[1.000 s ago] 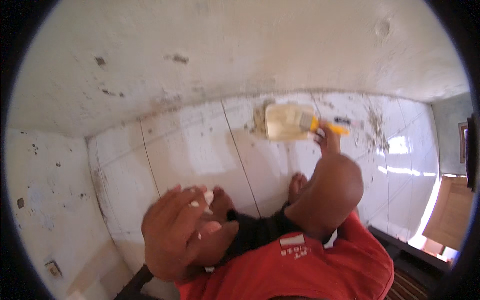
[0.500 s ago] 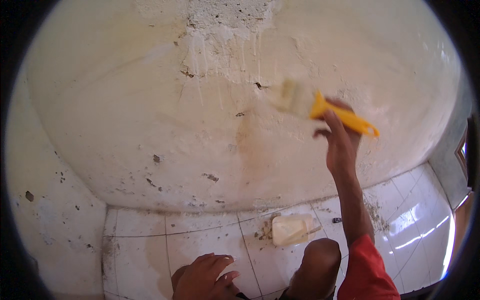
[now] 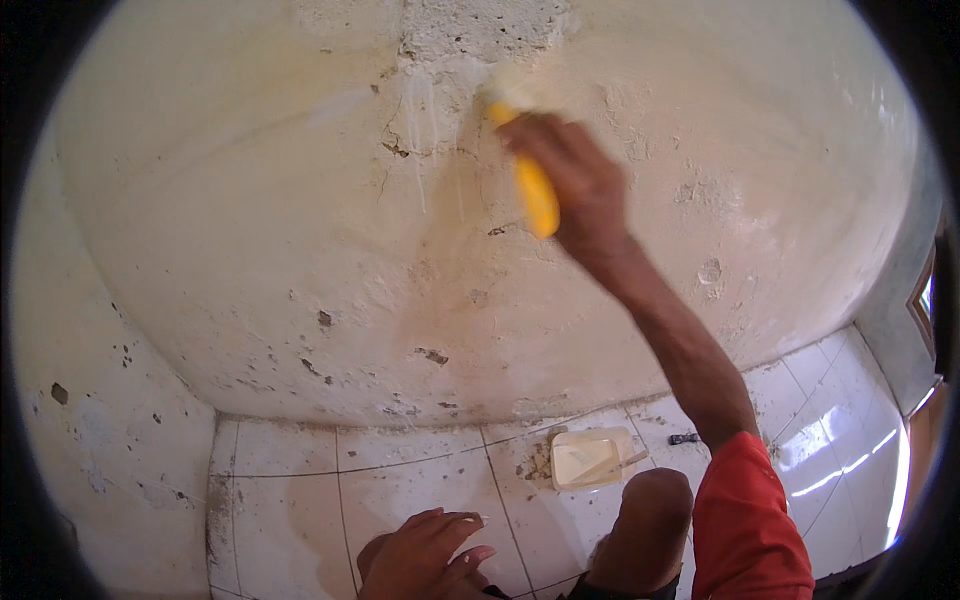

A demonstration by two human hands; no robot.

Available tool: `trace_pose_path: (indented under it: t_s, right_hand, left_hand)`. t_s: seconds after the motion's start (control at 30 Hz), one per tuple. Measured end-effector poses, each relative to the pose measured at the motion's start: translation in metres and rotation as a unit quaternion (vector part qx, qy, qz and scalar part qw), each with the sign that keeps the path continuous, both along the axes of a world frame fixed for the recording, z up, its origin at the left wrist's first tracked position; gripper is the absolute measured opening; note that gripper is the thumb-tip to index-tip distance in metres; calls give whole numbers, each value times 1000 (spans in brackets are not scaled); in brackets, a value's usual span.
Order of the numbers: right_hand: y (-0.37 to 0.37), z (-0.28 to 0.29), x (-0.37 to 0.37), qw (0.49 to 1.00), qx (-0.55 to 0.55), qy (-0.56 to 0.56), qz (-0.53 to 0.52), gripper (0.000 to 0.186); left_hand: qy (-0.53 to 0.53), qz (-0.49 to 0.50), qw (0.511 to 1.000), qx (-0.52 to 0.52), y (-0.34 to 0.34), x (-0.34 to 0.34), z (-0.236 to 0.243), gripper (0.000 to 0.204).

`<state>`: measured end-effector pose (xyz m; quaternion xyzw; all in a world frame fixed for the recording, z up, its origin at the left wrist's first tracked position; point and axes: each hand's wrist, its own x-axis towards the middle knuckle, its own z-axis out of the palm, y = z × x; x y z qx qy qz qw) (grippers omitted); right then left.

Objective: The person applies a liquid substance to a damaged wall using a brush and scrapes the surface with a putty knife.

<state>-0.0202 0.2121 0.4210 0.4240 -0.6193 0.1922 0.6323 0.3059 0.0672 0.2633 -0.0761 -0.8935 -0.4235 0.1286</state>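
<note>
A paintbrush with a yellow handle (image 3: 541, 205) is gripped in my right hand (image 3: 585, 180). Its pale bristles, smeared by motion, are up against the cream wall (image 3: 730, 180), just below a rough bare patch (image 3: 480, 30). White drips (image 3: 421, 150) run down the wall left of the brush. Low in front of me, my left hand (image 3: 428, 558) rests over my left knee, fingers stretched out and slightly apart, with nothing in it. White specks show on its fingertips.
A cream plastic tray (image 3: 557, 475) stands on the white tiled floor (image 3: 430, 500) by the wall's foot, a flat stick-like tool (image 3: 630, 461) lying across it. A small dark object (image 3: 684, 438) lies right of it. Chips and crumbs mark the wall and floor edge.
My right hand has swung the brush up and to the left, from the middle of the wall to just under the rough patch. My left hand stays over the knee.
</note>
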Motion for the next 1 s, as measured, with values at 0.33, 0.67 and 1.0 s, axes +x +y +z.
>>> trace_pose_path:
  t_s: [0.33, 0.67, 1.0]
  right_hand:
    - [36, 54, -28, 975, -192, -25, 113, 23]
    - [-115, 23, 21, 1000, -17, 15, 1, 37]
    - [-3, 52, -3, 989, -98, -61, 97, 19]
  left_hand:
    - [80, 39, 996, -30, -3, 6, 7, 36]
    - [15, 14, 991, -133, -2, -4, 15, 29]
    - [14, 39, 995, -87, -8, 8, 6, 33]
